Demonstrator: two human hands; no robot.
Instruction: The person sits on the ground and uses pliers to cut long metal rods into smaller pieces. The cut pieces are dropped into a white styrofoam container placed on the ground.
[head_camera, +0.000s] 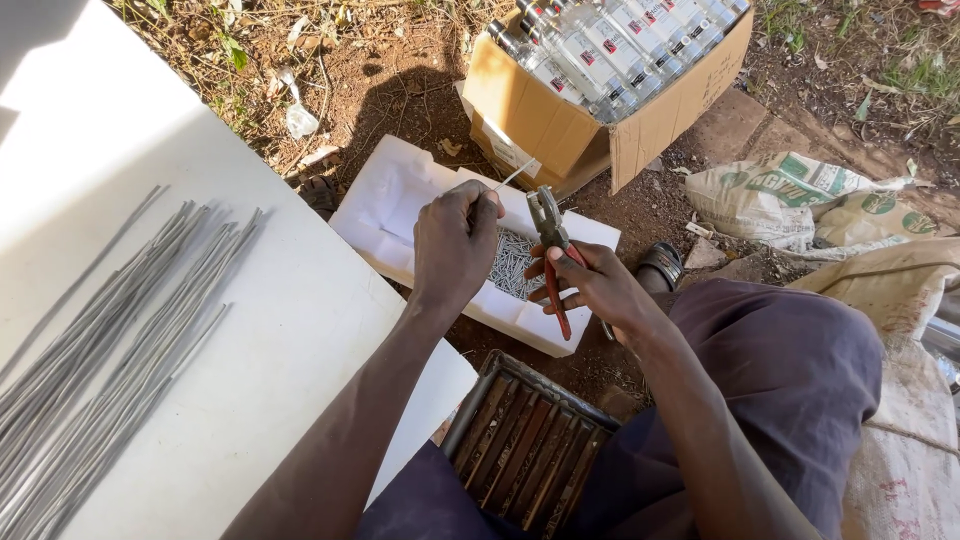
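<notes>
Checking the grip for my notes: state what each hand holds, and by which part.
Left hand pinches a thin wire piece by its lower end. Right hand holds pliers by the red handles.

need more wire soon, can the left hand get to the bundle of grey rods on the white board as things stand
Probably yes: the grey rods lie uncovered on the white board, on the left hand's own side. But that hand pinches a thin wire piece now.

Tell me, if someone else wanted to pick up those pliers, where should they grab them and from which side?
Probably by the red handles, coming from the near side, where the right hand holds the pliers now. The handles are long and point back toward the person, while the grey metal head points away, close to the thin wire piece in the left hand.
</notes>
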